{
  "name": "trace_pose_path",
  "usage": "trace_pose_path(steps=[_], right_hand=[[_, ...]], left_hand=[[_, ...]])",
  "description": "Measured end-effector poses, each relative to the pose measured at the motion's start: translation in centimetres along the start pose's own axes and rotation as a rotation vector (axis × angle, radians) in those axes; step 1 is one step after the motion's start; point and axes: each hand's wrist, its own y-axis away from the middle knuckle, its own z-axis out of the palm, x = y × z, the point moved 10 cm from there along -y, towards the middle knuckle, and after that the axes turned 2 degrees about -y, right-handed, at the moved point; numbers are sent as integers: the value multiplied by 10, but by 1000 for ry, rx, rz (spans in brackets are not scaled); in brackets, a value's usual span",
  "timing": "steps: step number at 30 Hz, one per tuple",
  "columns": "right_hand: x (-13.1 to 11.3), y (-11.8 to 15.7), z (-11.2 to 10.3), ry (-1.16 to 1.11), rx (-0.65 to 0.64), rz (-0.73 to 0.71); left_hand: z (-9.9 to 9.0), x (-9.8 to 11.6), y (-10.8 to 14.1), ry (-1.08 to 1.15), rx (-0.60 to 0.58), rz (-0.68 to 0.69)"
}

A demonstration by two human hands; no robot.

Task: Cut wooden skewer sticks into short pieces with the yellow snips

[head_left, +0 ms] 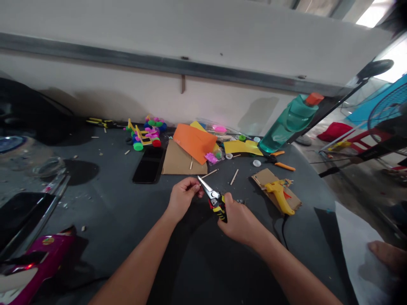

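My right hand is closed around the black and yellow handles of a pair of shears, whose silver blades point up and left. The blade tips reach the fingers of my left hand. That hand is closed in a pinch, and a thin wooden stick extends to the right just beyond its fingertips; whether the fingers grip it is unclear. Another short stick lies on the dark table to the right. Behind my hands are brown cardboard and an orange sheet.
A yellow glue gun rests on cardboard at right, near orange-handled pliers and a teal bottle. A black phone and colourful toy pieces lie left. Another person's hand touches white paper at far right.
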Motion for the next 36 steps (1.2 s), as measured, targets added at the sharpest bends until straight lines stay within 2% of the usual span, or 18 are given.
trace_pose_path(steps=[7,11,26,36], right_hand=[[9,-3,-5,-210,103,9],[10,1,-5,-319,106,43],[-2,4,-1,-203,90,21],[-6,2,5,-125,21,6]], left_hand=[[5,2,2,98,34,-74],[2,4,2,75,55,-59],[-3,7,0,30,79,-14],[-13,5,0,1,117,3]])
